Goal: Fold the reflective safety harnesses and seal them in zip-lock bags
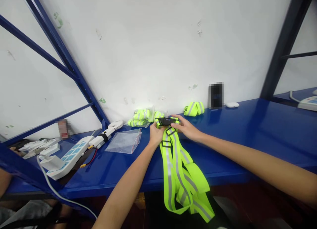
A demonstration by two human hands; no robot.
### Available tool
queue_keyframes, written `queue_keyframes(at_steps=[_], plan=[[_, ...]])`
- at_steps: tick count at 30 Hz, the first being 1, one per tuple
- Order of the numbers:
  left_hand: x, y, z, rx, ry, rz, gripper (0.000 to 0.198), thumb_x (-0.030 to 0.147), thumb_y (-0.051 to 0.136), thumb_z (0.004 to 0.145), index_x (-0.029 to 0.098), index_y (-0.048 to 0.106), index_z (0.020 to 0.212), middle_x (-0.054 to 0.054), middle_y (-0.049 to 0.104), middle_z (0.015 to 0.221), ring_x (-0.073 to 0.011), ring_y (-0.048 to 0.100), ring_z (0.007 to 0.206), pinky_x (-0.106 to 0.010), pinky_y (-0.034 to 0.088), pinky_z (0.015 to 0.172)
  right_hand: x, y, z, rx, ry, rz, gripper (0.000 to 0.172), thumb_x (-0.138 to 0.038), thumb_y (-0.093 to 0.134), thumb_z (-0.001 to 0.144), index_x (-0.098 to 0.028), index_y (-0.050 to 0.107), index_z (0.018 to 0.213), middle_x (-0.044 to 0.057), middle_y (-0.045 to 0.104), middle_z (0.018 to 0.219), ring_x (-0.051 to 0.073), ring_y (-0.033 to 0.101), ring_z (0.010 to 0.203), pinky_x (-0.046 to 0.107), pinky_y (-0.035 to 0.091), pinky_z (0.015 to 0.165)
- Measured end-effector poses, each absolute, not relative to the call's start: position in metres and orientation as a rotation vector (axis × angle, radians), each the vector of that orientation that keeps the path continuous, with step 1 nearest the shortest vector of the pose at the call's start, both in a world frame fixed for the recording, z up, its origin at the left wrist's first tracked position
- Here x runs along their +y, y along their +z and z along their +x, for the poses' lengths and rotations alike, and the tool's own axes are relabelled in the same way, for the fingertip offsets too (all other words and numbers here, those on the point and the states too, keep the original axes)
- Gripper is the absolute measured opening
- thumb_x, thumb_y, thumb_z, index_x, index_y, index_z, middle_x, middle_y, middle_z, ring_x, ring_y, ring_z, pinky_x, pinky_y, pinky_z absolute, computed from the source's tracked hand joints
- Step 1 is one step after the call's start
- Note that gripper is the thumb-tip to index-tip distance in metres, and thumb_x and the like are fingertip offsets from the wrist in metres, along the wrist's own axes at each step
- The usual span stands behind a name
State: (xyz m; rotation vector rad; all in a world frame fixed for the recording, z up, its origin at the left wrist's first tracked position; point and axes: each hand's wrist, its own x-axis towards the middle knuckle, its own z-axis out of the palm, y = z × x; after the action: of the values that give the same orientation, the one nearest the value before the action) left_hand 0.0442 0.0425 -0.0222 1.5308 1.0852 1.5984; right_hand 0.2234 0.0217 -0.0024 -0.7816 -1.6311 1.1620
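A neon yellow reflective strap harness (173, 163) with grey stripes hangs in loops from both hands over the table's front edge. Its black plastic buckle (166, 121) is held between my left hand (156, 135) and my right hand (185, 127). My left fingers close around the buckle's left end and the webbing. On the right end, my right thumb and fingers pinch the buckle. Two black strap adjusters (166, 144) show just below the hands. The left fingertips are partly hidden behind the straps.
Bagged neon straps (141, 116) and a rolled strap (194, 109) lie by the wall. A clear zip bag (125, 141), handheld fan (115, 125) and power strip (74, 156) are at left. A white case (232, 105) sits back right on the blue table (247, 133). Another person's leg (29, 212) shows lower left.
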Motion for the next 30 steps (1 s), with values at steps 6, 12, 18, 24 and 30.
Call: queue_keyframes(at_steps=[6,12,18,24,30], plan=[[0.037,-0.019,0.047,1.05,1.613,1.584,0.023,0.019,0.074,0.061,0.011,0.071,0.082,-0.006,0.074,0.085,-0.0194,0.066,0.075,-0.028,0.051,0.068,0.03,-0.004,0.228,-1.436,1.564,-0.654,0.052,-0.028,0.081,0.067,-0.02,0.06,0.114,0.002,0.071,0.089,0.016,0.068,0.076,0.027,0.055,0.067],[0.036,-0.024,0.049,1.034,1.471,1.566,0.031,0.027,0.073,0.068,0.012,0.073,0.095,-0.007,0.075,0.094,-0.0218,0.067,0.084,-0.033,0.054,0.078,0.034,-0.007,0.227,-1.485,1.391,-0.492,0.049,-0.02,0.083,0.063,-0.016,0.063,0.107,0.003,0.073,0.096,0.018,0.068,0.087,0.03,0.054,0.083],[0.037,-0.032,0.05,0.955,1.292,1.373,0.043,0.037,0.067,0.078,0.015,0.067,0.114,-0.008,0.074,0.101,-0.0248,0.069,0.091,-0.039,0.054,0.084,0.028,-0.001,0.223,-1.418,1.461,-0.497,0.05,-0.024,0.083,0.064,-0.018,0.063,0.109,0.003,0.074,0.09,0.018,0.07,0.078,0.028,0.056,0.07],[0.035,-0.023,0.05,0.99,1.342,1.139,0.065,0.067,0.044,0.087,0.016,0.062,0.123,-0.011,0.071,0.113,-0.0277,0.066,0.105,-0.039,0.051,0.092,0.031,0.002,0.227,-1.327,1.504,-0.498,0.051,-0.028,0.083,0.064,-0.02,0.062,0.11,0.005,0.074,0.098,0.021,0.071,0.086,0.032,0.058,0.075],[0.031,-0.02,0.054,0.838,1.235,1.391,0.058,0.06,0.06,0.081,0.014,0.067,0.115,-0.01,0.073,0.107,-0.0272,0.066,0.103,-0.037,0.049,0.093,0.036,0.005,0.235,-1.39,1.189,-0.679,0.049,-0.029,0.08,0.065,-0.022,0.06,0.109,0.003,0.07,0.093,0.018,0.066,0.074,0.025,0.053,0.055]])
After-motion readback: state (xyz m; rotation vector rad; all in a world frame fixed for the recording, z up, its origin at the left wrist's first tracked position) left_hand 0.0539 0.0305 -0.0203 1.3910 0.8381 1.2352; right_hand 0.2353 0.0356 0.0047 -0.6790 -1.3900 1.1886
